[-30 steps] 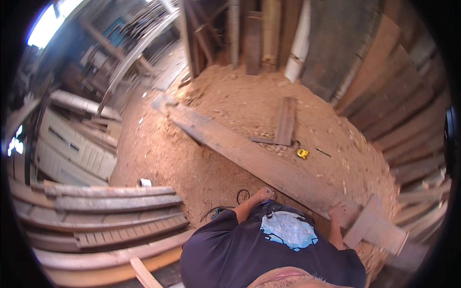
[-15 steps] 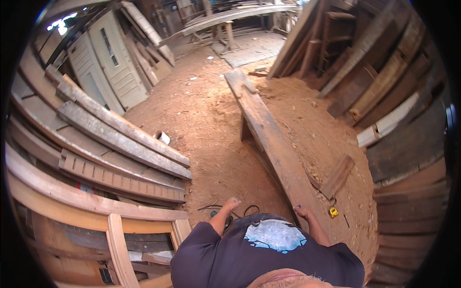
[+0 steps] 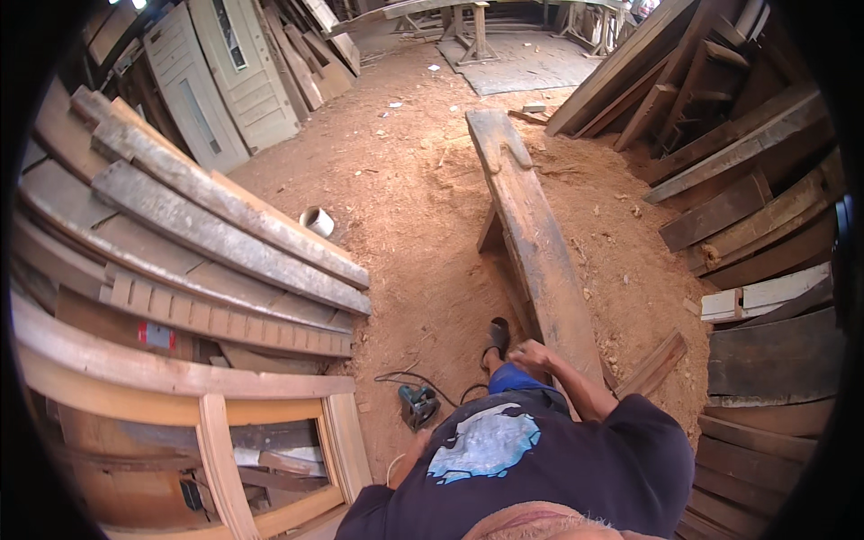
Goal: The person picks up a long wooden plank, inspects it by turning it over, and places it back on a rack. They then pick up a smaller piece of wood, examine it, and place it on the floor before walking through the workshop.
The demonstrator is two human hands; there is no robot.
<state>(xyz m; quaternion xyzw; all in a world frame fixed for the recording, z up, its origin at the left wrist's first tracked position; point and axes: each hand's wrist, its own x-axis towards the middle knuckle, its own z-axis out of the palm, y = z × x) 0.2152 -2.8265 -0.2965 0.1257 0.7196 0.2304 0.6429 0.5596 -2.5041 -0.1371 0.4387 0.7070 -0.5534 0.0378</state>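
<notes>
My right hand point(image 3: 536, 354) is curled closed beside the near part of a long wooden bench point(image 3: 540, 243), above my blue shorts; anything inside it is too small to make out. My left hand point(image 3: 419, 441) is low beside my dark shirt, its fingers hidden. Closest to it on the floor is a teal corded power tool point(image 3: 418, 405), with its black cable point(image 3: 436, 385) curving toward my leg. My foot in a dark shoe point(image 3: 498, 335) is beside the bench.
Stacked planks point(image 3: 216, 225) and a wooden frame point(image 3: 216, 450) line the left. Boards lean along the right point(image 3: 720, 180). A loose wood offcut point(image 3: 654, 364) lies right of the bench. A white tub point(image 3: 317, 221) rests on the sawdust-covered floor point(image 3: 405, 234).
My body has turned and leaned, so the view has shifted. My right hand has left the bench top and come inward. My left hand has dropped back; the power tool now shows.
</notes>
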